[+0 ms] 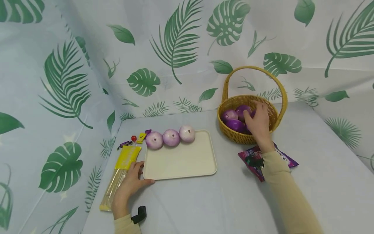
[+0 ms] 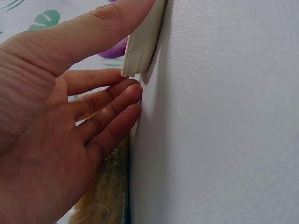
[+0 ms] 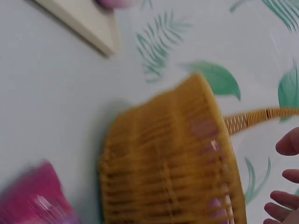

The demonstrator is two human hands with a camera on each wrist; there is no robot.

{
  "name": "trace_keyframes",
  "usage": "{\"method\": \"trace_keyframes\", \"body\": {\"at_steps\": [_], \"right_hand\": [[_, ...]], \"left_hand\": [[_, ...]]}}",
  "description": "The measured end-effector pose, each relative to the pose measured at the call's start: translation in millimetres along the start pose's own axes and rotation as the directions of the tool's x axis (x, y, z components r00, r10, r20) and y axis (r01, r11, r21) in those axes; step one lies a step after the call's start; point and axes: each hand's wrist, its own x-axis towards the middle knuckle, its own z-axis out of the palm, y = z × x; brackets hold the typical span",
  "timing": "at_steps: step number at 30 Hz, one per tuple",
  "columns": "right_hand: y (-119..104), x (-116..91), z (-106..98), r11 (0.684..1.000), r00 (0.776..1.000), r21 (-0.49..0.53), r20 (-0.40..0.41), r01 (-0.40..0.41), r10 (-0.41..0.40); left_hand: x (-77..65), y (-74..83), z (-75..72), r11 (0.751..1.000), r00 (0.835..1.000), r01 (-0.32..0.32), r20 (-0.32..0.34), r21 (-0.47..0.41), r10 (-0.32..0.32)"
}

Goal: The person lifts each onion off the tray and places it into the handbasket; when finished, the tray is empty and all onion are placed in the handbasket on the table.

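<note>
My left hand is at the near left corner of a cream tray, its thumb along the front edge. In the left wrist view the fingers are loosely extended, touching the tray's rim. Three pale purple onions sit in a row along the tray's back left edge. My right hand reaches over a yellow wicker basket holding several darker purple onions. The right wrist view shows its fingers spread above the basket rim, with nothing seen between them.
Left of the tray lies a yellow-topped pack of noodle-like sticks, with a red lollipop and small wrapped sweets behind it. A purple snack bag lies under the right forearm. The basket's tall handle arches overhead.
</note>
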Motion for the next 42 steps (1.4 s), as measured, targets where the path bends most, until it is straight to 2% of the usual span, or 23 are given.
{"method": "trace_keyframes", "body": {"at_steps": [6,9,12,15,18,22,27,29,32,36,42], "right_hand": [[-23,-15,25,0.985,0.985,0.066,0.059,0.161,-0.165],[-37,-24,41,0.958,0.959,0.13,0.085,0.257,-0.269],[-51,-33,57,0.937,0.931,0.169,0.155,0.305,-0.331],[-62,-40,75,0.931,0.903,0.189,0.246,0.313,-0.353],[-71,-47,96,0.937,0.877,0.198,0.338,0.288,-0.341],[-77,-53,126,0.949,0.858,0.22,0.417,0.225,-0.3],[-74,-63,151,0.971,0.855,0.199,0.473,0.133,-0.214],[-70,-67,157,0.977,0.853,0.176,0.483,0.123,-0.195],[-65,-70,162,0.977,0.863,0.165,0.465,0.133,-0.196],[-65,-71,160,0.976,0.887,0.16,0.416,0.148,-0.202],[-75,-66,144,0.959,0.881,0.205,0.393,0.194,-0.262]], "left_hand": [[1.2,0.1,-0.3,1.0,1.0,0.014,0.005,0.003,-0.014],[2.3,0.4,0.4,1.0,1.0,0.015,0.002,0.004,-0.015],[3.3,0.8,1.3,1.0,1.0,0.011,-0.004,0.004,-0.011],[3.9,1.4,1.3,1.0,1.0,0.012,-0.002,0.009,-0.012],[4.7,1.6,0.0,1.0,1.0,0.007,-0.008,0.02,-0.007],[6.0,2.1,-1.0,0.999,0.999,-0.021,-0.026,0.027,0.022],[4.2,3.6,4.1,0.999,0.999,-0.038,-0.011,0.003,0.038],[2.8,3.9,6.2,0.999,0.999,-0.033,-0.009,-0.005,0.033],[2.2,3.6,8.3,0.999,0.999,-0.037,-0.011,-0.016,0.037],[2.3,4.0,7.4,0.999,0.999,-0.035,-0.016,-0.011,0.035],[-1.4,3.9,1.8,1.0,1.0,-0.003,-0.017,0.016,0.004]]}}
